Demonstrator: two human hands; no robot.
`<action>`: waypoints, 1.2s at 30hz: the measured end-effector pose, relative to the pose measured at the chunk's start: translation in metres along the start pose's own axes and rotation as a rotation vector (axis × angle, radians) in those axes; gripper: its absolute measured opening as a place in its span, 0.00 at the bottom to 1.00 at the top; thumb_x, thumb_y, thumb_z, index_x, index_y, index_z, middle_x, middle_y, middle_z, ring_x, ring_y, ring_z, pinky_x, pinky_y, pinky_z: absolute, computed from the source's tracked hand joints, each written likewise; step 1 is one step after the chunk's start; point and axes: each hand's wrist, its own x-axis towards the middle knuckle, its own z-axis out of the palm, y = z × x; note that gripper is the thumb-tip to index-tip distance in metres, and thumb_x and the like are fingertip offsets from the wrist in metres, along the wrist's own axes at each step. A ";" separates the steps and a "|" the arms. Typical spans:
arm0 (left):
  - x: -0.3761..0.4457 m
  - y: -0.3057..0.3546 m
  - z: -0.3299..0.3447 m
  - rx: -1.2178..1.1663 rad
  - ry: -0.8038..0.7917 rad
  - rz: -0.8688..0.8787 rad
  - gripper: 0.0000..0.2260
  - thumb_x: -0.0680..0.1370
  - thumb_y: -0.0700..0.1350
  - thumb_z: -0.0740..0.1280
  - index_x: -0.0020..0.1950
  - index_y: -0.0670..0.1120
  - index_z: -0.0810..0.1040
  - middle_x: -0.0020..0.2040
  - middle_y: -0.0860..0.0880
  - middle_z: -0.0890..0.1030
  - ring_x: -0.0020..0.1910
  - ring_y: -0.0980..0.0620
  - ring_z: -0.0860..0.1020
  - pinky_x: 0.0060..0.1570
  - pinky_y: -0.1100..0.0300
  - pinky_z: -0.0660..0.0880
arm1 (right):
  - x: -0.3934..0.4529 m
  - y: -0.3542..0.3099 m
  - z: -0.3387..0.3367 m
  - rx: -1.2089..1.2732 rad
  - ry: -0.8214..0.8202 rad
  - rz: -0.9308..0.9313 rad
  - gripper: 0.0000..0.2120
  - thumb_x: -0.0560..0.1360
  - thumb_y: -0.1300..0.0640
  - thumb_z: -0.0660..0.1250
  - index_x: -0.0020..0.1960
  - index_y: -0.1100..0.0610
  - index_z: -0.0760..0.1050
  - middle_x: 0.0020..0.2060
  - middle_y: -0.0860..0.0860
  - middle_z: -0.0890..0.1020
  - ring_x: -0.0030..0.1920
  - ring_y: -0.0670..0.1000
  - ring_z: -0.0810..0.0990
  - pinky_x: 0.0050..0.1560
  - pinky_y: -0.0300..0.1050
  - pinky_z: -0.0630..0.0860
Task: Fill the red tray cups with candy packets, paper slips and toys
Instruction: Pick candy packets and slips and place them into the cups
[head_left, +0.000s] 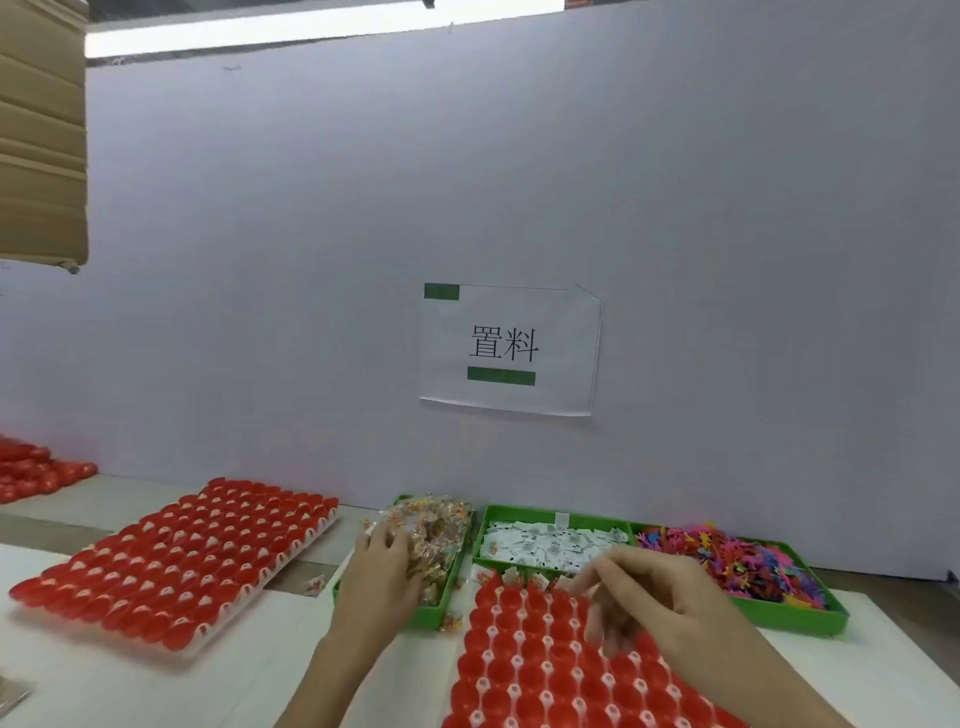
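The left hand (382, 564) is laid with curled fingers into the heap of clear-wrapped candy packets (439, 540) in the left green plastic bin (434, 616), apparently gathering some. The right hand (641, 597) is held over the far rows of the red moulded cup tray (535, 670); whether anything is pinched cannot be told through the blur. One packet per cup should be dropped, row by row. White paper slips (545, 545) and bright plastic toys (737, 564) are kept in neighbouring bins; a filled red tray (176, 561) is set aside on the tabletop (156, 691).
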 end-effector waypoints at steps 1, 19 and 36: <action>0.001 -0.004 0.006 -0.007 -0.029 -0.016 0.14 0.82 0.46 0.65 0.67 0.49 0.72 0.70 0.48 0.70 0.70 0.47 0.68 0.65 0.59 0.72 | 0.007 0.006 0.000 -0.002 0.004 -0.025 0.13 0.82 0.52 0.61 0.47 0.48 0.84 0.38 0.57 0.86 0.37 0.56 0.84 0.42 0.47 0.82; -0.012 -0.016 0.037 -0.202 0.419 0.226 0.02 0.74 0.38 0.77 0.41 0.42 0.87 0.44 0.49 0.83 0.45 0.44 0.80 0.45 0.58 0.78 | 0.032 0.044 -0.011 -0.025 0.140 0.032 0.14 0.84 0.55 0.60 0.48 0.50 0.84 0.38 0.57 0.86 0.37 0.57 0.85 0.42 0.49 0.83; -0.021 0.074 0.015 -1.082 0.080 0.148 0.09 0.76 0.38 0.75 0.53 0.50 0.87 0.45 0.49 0.87 0.40 0.50 0.87 0.45 0.57 0.84 | 0.059 0.098 -0.047 -0.373 0.376 0.189 0.12 0.83 0.62 0.62 0.50 0.50 0.81 0.36 0.48 0.85 0.36 0.44 0.84 0.36 0.34 0.77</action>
